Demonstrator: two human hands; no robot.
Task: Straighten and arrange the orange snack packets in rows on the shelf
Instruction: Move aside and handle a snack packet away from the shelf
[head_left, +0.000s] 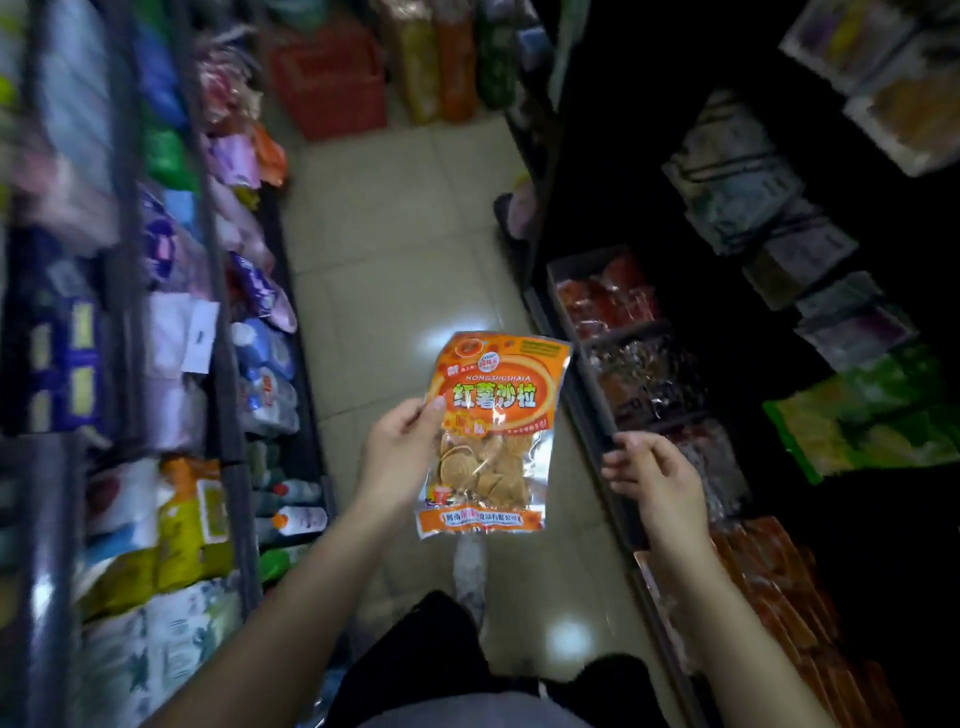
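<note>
Dim. Glare patches shine on the glossy beige floor tiles (395, 249); the black right-hand shelving (582, 384) sinks into shadow; the crowded left-hand shelves (221, 364) blur and bend.

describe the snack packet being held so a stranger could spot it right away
Look down the pale tiled floor between the shelves. Over it, the left hand pinches an orange snack packet by its edge. It alone is off the shelves, upright, with green characters above a clear window showing round yellow slices.

Orange snack packet (498, 415) with green lettering and clear window; red crate (330, 78); beige floor tiles (405, 234).
</note>
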